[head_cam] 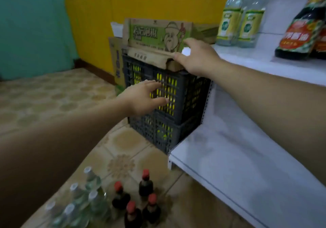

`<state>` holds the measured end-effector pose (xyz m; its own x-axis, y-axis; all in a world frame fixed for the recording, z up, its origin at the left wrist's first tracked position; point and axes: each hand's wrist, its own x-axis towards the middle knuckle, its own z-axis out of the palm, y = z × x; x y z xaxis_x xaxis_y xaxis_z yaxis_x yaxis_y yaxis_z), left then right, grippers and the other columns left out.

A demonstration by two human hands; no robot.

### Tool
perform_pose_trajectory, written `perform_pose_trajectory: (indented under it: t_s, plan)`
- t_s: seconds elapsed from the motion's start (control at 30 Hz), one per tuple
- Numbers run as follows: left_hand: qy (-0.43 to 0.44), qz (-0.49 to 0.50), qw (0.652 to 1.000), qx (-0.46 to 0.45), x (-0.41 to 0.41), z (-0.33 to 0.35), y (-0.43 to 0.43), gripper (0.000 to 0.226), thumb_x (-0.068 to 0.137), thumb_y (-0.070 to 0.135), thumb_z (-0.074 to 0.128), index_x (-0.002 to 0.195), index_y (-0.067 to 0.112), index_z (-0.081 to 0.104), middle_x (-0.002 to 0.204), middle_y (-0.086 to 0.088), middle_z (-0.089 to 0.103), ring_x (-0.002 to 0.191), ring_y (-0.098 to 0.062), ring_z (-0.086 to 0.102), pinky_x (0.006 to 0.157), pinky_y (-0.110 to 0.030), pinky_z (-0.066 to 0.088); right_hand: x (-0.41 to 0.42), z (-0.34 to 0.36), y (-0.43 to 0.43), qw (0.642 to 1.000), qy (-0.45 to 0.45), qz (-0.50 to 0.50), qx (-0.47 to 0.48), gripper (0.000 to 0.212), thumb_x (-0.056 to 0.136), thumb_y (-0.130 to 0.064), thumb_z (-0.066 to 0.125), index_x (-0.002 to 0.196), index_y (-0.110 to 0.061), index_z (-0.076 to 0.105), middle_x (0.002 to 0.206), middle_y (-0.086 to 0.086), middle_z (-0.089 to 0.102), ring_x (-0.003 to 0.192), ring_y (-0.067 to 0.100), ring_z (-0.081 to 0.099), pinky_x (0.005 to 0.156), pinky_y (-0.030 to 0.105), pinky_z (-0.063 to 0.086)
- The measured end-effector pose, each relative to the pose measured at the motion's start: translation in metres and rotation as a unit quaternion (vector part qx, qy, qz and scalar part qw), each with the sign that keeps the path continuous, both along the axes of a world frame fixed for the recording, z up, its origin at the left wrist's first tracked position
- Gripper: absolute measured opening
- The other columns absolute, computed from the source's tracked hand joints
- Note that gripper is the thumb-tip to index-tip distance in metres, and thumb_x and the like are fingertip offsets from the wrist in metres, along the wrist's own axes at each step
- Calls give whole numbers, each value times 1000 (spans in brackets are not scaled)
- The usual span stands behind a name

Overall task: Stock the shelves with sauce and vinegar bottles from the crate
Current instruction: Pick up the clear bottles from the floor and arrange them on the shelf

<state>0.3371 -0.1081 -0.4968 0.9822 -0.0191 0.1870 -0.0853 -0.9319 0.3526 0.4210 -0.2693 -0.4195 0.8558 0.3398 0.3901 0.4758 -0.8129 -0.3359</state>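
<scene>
Crates of dark lattice plastic stand stacked two high on the tiled floor (53,95), pressed against the end of a white shelf unit. Yellow labels show through the holes of the upper crate (183,90) and the lower crate (158,134).

The left grip (142,97) is open, its fingers spread and straight against the near side of the upper crate. The right grip (197,58) is open too. It lies with fingers stretched out on the flattened cardboard (153,33) on top of the upper crate, at the corner nearest the shelves.

On the floor in front, well apart from the crates, stand a cluster of clear bottles (91,199) with pale caps and, just beside them, four dark sauce bottles (145,187) with red caps, all upright.

The lower shelf board (238,166) juts out beside the lower crate. On the upper shelf board (264,65) stand two clear vinegar bottles (248,26) with yellow-green labels, and farther right a large dark sauce bottle (299,31) with a red label.

Behind the crates are a yellow wall (141,3) and, to the left, a teal surface (31,30).
</scene>
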Motion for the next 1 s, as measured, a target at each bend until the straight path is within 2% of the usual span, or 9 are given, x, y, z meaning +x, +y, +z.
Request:
perform_pose_trajectory:
  t_s: [0.1,0.27,0.47,0.57,0.73,0.87,1.0]
  plan:
    - [57,51,996,-34,-59,-60,28,74,86,59,52,148,25,29,157,1,24,142,-20,27,111,-32,26,-40,-61,35,997,45,53,-21,73,92,-59,49,150,-20,29,151,9,38,132,32,42,99,35,40]
    - [141,110,979,-103,-148,-154,60,74,86,49,60,148,22,30,155,0,28,141,-20,29,110,-31,27,-106,-182,76,983,155,89,-42,72,92,-60,48,151,-22,28,156,5,31,137,30,37,104,39,39]
    - [236,143,952,-132,-217,-242,69,78,86,40,64,150,20,24,156,-2,27,140,-20,30,107,-27,29,-158,-295,84,947,270,123,-125,74,93,-56,49,152,-19,25,157,6,29,140,28,33,109,38,35]
    - [272,139,939,-156,-216,-271,62,82,85,37,66,150,18,21,156,-4,26,141,-20,29,107,-25,28,-156,-331,71,933,314,103,-140,76,92,-57,48,152,-19,21,156,5,30,138,28,36,107,38,38]
    - [288,125,928,-199,-194,-293,42,81,88,35,64,151,17,18,156,-4,24,141,-21,28,105,-24,28,-145,-376,45,919,375,50,-112,78,90,-45,61,152,-20,22,156,6,29,139,28,34,108,37,35]
    - [285,128,929,-197,-171,-305,32,88,84,37,67,152,16,16,158,-4,20,143,-20,23,110,-27,25,-135,-406,34,900,422,56,-96,78,75,-45,66,144,-30,33,143,6,44,125,29,49,102,45,44]
    - [276,133,933,-190,-150,-309,28,87,82,34,68,151,14,19,156,-5,24,141,-21,27,111,-27,26,-123,-433,37,892,428,69,-123,79,80,-39,64,148,-32,25,148,5,37,127,32,46,102,48,42]
